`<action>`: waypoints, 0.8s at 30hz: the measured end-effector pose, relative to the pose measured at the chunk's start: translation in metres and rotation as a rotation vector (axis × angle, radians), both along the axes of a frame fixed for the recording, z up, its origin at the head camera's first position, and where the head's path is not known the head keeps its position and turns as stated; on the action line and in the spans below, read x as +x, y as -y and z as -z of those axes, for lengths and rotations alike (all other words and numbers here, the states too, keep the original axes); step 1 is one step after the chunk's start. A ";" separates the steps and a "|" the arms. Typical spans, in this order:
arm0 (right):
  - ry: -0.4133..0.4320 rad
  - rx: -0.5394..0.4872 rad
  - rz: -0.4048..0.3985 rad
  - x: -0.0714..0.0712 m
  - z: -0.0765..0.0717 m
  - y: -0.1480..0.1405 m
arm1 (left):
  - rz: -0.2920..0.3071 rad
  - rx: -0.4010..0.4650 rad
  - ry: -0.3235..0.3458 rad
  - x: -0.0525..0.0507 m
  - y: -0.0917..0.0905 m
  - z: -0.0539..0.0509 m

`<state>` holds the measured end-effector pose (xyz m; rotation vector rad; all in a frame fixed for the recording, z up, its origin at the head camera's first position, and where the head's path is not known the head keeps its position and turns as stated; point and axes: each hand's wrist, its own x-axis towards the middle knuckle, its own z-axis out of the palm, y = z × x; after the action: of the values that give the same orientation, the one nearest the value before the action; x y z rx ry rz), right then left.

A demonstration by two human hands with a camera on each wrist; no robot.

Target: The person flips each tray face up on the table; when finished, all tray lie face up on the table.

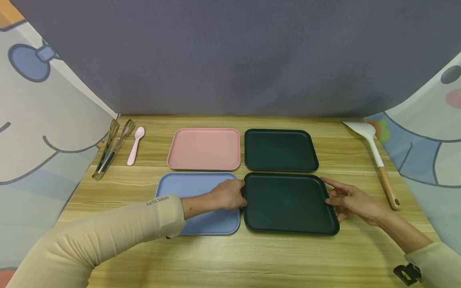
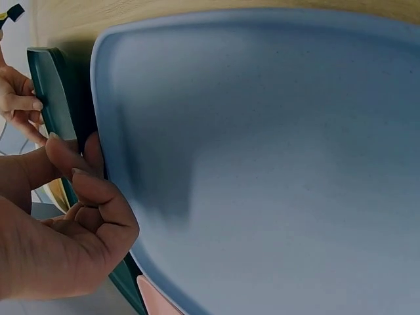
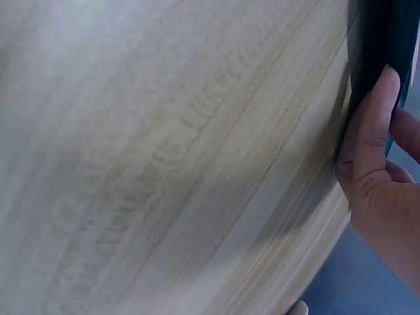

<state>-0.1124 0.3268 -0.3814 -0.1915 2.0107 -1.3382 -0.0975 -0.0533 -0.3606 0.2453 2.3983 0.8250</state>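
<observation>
A dark green tray (image 1: 288, 204) lies at the front right of four-sided trays set in two rows. My left hand (image 1: 228, 195) reaches across the light blue tray (image 1: 212, 222) and pinches the green tray's left rim with curled fingers, seen close up in the left wrist view. At the opposite rim, my right hand (image 1: 354, 202) grips the edge between thumb and fingers, its index finger stretched along the far corner. The right wrist view shows these fingers (image 3: 374, 131) against the dark rim. Whether the tray is slightly raised, I cannot tell.
Behind stand a pink tray (image 1: 205, 150) and another dark green tray (image 1: 281, 150). Metal tongs (image 1: 112, 150) and a pink spoon (image 1: 135, 148) lie at left. A white spatula with a wooden handle (image 1: 376, 156) lies at right. Fabric walls enclose the wooden table (image 1: 252, 260).
</observation>
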 end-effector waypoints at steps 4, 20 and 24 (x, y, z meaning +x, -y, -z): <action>0.000 0.008 0.010 0.000 0.000 0.000 | -0.001 -0.005 -0.003 0.000 -0.001 0.001; -0.017 0.031 0.030 0.001 0.001 0.001 | -0.035 0.024 0.046 -0.005 -0.001 0.002; -0.021 0.050 0.038 0.001 0.001 0.001 | -0.039 0.030 0.058 -0.006 0.000 0.001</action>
<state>-0.1114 0.3255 -0.3824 -0.1458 2.0722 -1.3129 -0.1032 -0.0530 -0.3619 0.1846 2.3448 0.8740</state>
